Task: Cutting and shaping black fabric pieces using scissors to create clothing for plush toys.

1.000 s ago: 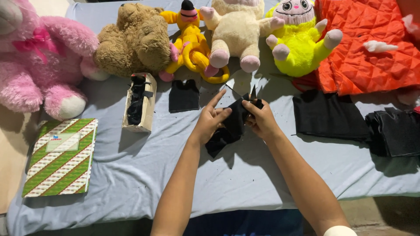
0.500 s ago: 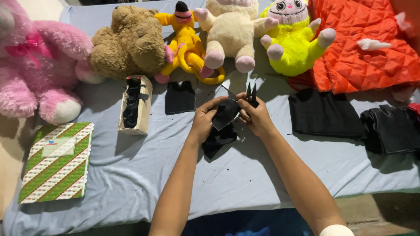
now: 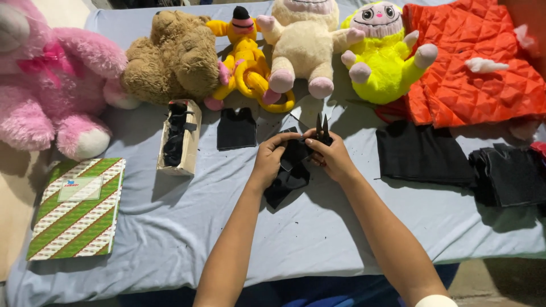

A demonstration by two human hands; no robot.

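Fabric, black and crumpled, sits bunched between both hands.

Black cloth, pink bear, orange quilted jacket, green-striped book.

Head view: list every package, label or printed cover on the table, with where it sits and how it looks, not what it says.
Striped flat package: lower left on the blue sheet, rectangular, diagonal green, white and red stripes.
Label: on the package's upper part, pale green rectangle with a small blue and red mark.
Small cardboard box: left of the hands, below the brown teddy, open-topped, beige, holding black pieces.
No signs or screens.
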